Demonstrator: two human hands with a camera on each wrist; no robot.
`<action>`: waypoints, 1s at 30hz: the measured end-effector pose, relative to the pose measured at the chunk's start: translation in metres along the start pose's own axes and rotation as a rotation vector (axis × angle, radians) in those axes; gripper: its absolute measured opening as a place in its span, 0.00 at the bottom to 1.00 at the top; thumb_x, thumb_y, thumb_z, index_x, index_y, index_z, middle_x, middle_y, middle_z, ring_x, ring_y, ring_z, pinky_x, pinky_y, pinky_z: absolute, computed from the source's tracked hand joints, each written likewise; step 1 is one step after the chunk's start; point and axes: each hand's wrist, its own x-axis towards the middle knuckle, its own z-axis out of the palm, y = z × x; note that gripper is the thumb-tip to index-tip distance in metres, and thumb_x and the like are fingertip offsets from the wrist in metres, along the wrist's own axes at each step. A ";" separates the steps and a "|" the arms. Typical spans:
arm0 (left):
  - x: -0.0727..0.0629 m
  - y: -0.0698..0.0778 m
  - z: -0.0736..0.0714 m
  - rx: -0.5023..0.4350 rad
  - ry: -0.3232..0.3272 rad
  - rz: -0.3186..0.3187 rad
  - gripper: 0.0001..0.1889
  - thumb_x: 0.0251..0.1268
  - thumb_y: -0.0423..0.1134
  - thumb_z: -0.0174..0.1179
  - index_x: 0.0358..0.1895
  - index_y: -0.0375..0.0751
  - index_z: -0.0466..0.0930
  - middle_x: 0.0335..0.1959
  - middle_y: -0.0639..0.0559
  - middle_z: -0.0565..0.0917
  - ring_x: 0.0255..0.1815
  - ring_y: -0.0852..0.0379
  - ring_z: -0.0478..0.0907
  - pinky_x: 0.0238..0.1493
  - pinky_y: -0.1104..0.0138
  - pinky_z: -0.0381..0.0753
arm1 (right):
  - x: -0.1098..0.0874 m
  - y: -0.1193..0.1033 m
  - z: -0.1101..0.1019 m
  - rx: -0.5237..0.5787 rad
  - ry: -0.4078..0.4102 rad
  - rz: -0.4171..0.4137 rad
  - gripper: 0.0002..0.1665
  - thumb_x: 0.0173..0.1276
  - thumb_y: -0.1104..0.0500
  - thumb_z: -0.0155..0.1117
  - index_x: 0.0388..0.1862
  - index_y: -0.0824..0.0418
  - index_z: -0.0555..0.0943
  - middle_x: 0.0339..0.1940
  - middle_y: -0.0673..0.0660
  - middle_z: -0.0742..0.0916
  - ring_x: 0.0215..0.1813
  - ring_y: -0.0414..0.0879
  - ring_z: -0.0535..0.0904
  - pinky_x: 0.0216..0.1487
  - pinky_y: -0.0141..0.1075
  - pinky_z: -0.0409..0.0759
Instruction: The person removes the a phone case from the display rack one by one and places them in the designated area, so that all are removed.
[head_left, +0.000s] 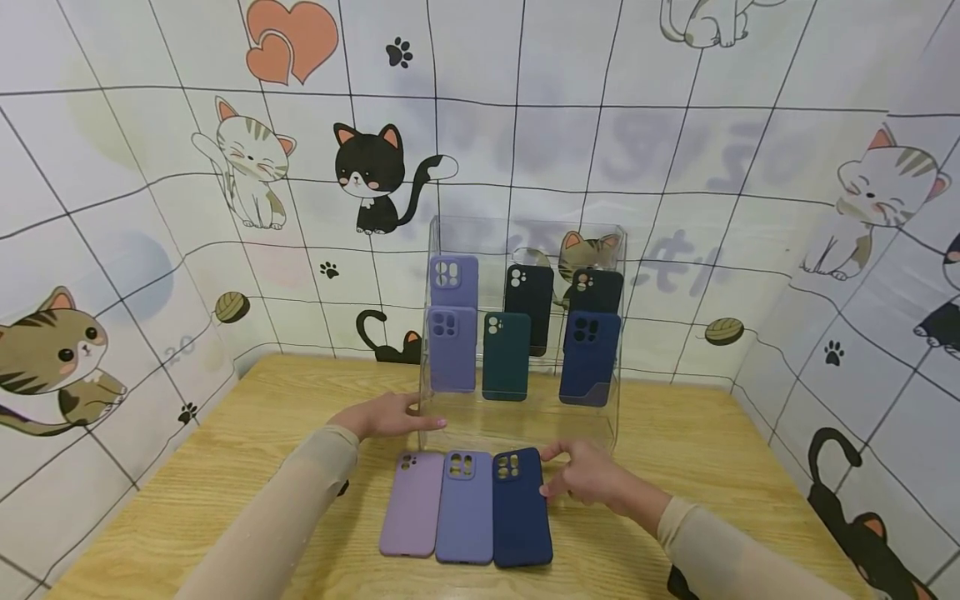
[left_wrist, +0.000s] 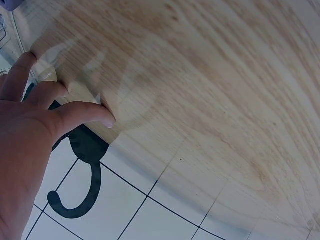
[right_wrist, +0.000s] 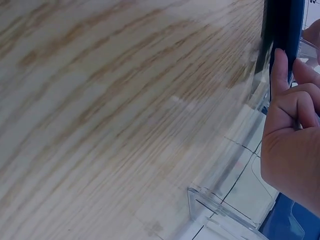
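Three phone cases lie side by side on the wooden table: a pink-mauve phone case, a lavender phone case and a navy phone case. My right hand touches the navy case's right edge near its top corner. In the right wrist view, a finger lies along that edge while other fingers bend inward. At the lower left side of a clear acrylic display stand is my left hand, thumb and fingers spread. Part of its fingers is behind the stand's side.
On the stand's tiers sit two lavender cases, a green case, a black case, a dark case and a blue case. Cat-printed, tile-patterned sheeting surrounds the wooden table.
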 end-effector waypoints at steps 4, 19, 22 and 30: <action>0.000 0.001 -0.001 -0.001 0.002 -0.001 0.58 0.62 0.84 0.53 0.87 0.52 0.56 0.85 0.39 0.65 0.85 0.34 0.62 0.81 0.36 0.66 | -0.001 0.001 0.000 0.006 -0.005 0.002 0.31 0.62 0.68 0.77 0.63 0.69 0.77 0.14 0.46 0.67 0.18 0.39 0.51 0.20 0.30 0.52; 0.004 -0.001 0.001 -0.017 -0.001 0.008 0.59 0.61 0.85 0.54 0.87 0.51 0.56 0.85 0.39 0.64 0.86 0.34 0.61 0.81 0.36 0.66 | 0.001 0.010 0.001 -0.039 -0.017 -0.013 0.30 0.60 0.69 0.78 0.62 0.71 0.82 0.26 0.55 0.92 0.16 0.38 0.55 0.21 0.31 0.55; 0.004 -0.001 0.001 -0.012 -0.002 0.012 0.59 0.61 0.85 0.54 0.87 0.51 0.56 0.85 0.39 0.64 0.85 0.33 0.61 0.80 0.36 0.66 | 0.000 0.009 0.000 -0.033 -0.036 -0.016 0.29 0.62 0.67 0.78 0.62 0.71 0.82 0.26 0.54 0.91 0.16 0.38 0.53 0.21 0.31 0.54; 0.002 -0.001 0.001 -0.012 -0.002 0.003 0.59 0.61 0.85 0.54 0.87 0.50 0.56 0.85 0.40 0.64 0.86 0.35 0.61 0.81 0.37 0.66 | -0.002 0.006 -0.002 -0.026 -0.063 0.001 0.28 0.64 0.67 0.76 0.63 0.71 0.81 0.30 0.55 0.92 0.18 0.39 0.50 0.23 0.32 0.52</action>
